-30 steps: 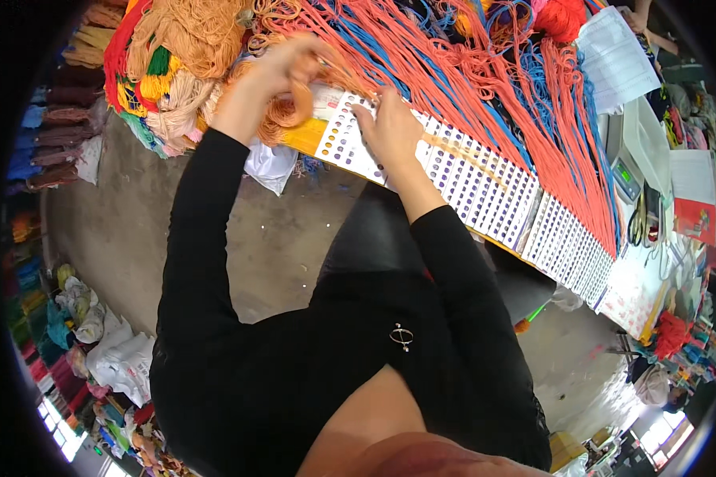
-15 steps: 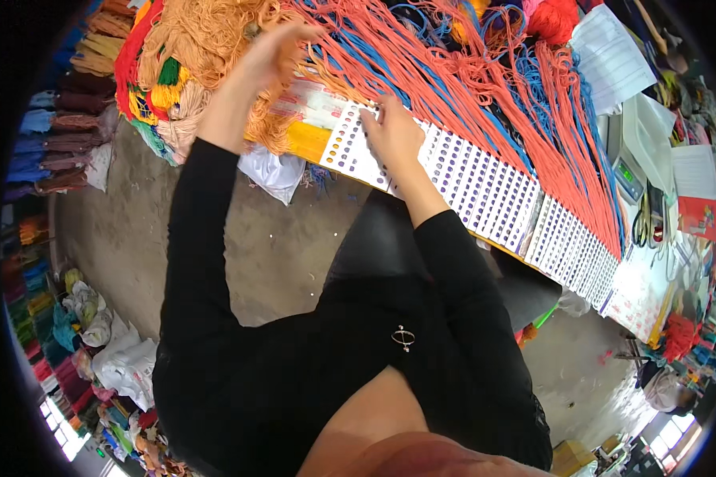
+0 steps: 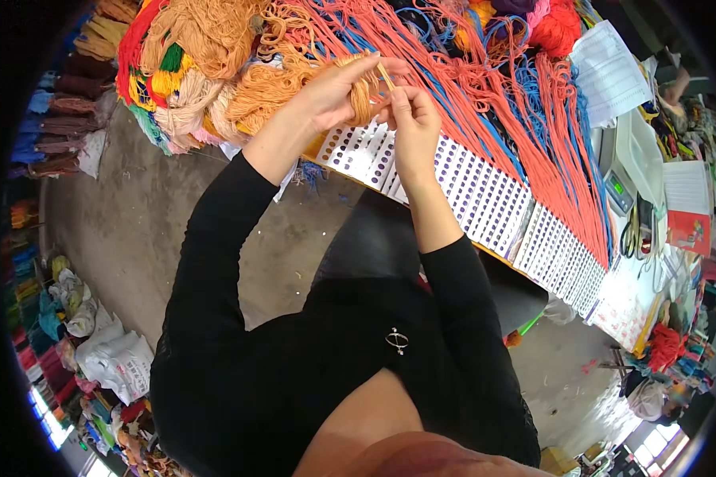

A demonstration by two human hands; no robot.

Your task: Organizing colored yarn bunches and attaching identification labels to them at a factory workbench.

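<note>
A bundle of orange-tan yarn (image 3: pixel 361 103) is looped round my left hand (image 3: pixel 330 94), whose fingers point to the right above the table. Close beside it, my right hand (image 3: pixel 415 127) pinches a strand of the same yarn between thumb and fingers. Below both hands lie long white strips (image 3: pixel 485 191) with rows of dark round holes or spots, set side by side along the table's near edge. Coral-red yarn (image 3: pixel 485 135), mixed with blue strands, stretches out behind the strips. Loose orange-tan yarn (image 3: pixel 274 91) is heaped next to my left wrist.
Piled skeins (image 3: pixel 167 60) in red, yellow, green and tan cover the table's far left. On the right are a scale (image 3: pixel 619 187), scissors (image 3: pixel 630 236) and a sheet of paper (image 3: pixel 610 71). Yarn bundles (image 3: pixel 60 127) are stacked at the left; white bags (image 3: pixel 115 362) lie on the floor.
My left hand has come down and right from the tan pile, and yarn is now looped round it. My right hand has lifted off the white strips and met it.
</note>
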